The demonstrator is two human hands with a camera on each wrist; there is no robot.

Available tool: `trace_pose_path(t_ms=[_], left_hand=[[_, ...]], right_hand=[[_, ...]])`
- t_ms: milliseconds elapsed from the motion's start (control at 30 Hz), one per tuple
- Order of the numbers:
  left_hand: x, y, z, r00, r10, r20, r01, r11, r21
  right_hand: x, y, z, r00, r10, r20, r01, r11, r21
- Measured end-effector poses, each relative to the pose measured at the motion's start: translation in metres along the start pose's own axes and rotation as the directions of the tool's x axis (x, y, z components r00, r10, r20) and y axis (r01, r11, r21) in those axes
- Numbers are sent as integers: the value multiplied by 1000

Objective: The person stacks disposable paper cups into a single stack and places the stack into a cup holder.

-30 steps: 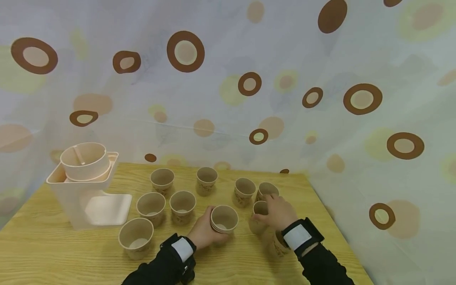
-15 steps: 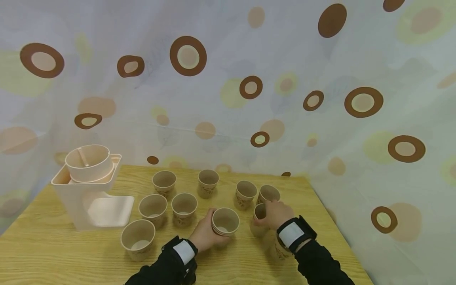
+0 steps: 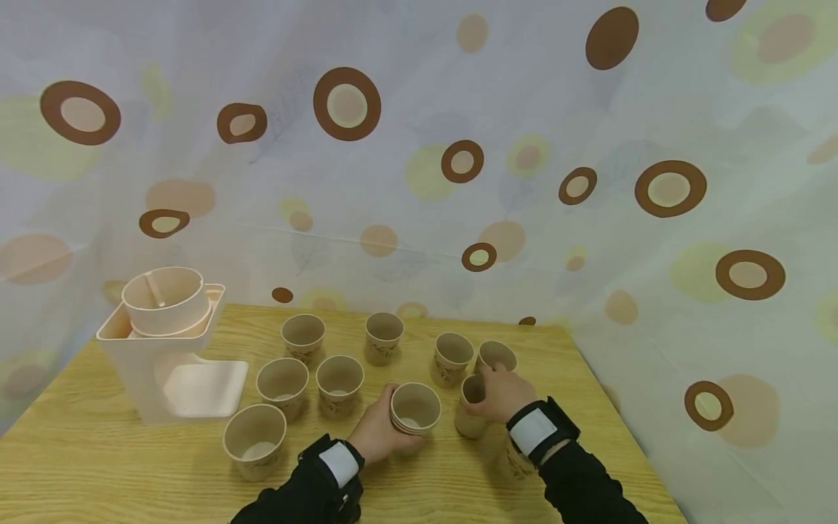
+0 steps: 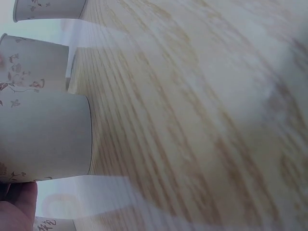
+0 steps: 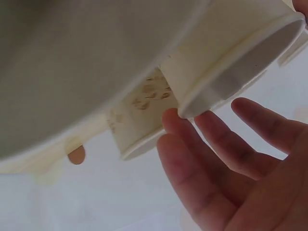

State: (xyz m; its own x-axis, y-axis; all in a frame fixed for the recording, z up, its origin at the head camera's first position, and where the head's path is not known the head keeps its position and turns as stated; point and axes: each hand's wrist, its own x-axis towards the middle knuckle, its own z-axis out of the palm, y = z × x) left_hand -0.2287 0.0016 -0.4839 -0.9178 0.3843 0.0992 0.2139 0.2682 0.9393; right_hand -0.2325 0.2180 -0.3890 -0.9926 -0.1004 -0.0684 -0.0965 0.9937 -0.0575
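In the head view my left hand (image 3: 382, 431) grips a small stack of nested paper cups (image 3: 416, 407) standing near the front middle. The left wrist view shows a fingertip (image 4: 26, 199) against the printed side of the held cups (image 4: 43, 134). My right hand (image 3: 507, 393) holds a single paper cup (image 3: 470, 420) by its upper part. In the right wrist view, several fingers (image 5: 231, 149) meet that cup's rim (image 5: 240, 57). Right behind it stands another paper cup (image 3: 497, 354). One more cup (image 3: 517, 462) is partly hidden below my right wrist.
Several upright paper cups stand left and behind, among them a front-left cup (image 3: 255, 442), a rear cup (image 3: 383, 338) and a rear-right cup (image 3: 452, 360). A cream plastic holder (image 3: 150, 378) with a round tub (image 3: 166, 306) stands far left. A patterned curtain (image 3: 419, 204) closes off the back.
The paper cup in my right hand has shifted slightly to the left, nearer the stack. My left hand keeps the nested cups in place. The head view has tilted a little.
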Motion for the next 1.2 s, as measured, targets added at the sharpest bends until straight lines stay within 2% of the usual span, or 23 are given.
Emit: trace_pose_path(t_ms=[300,700,967,1200], left_hand=[[1,-1,0,1000,9,3,-9,1000,-8],[0,1,0,1000,1,17,-1,1000,-18],[2,1,3,1000,-1,-5,1,1000,-17],[4,1,5,1000,-12,-2,12,1000,-13]], right_hand=[[-3,-9,-2,992,-87,-95,85,996,-20],[-11,-16,-11,971,-170,-168,157,984,-89],[-18,-20,-16,970,-181,-163,167,981,-96],[-22,-20,-21,961,-190,-199,176,981,-86]])
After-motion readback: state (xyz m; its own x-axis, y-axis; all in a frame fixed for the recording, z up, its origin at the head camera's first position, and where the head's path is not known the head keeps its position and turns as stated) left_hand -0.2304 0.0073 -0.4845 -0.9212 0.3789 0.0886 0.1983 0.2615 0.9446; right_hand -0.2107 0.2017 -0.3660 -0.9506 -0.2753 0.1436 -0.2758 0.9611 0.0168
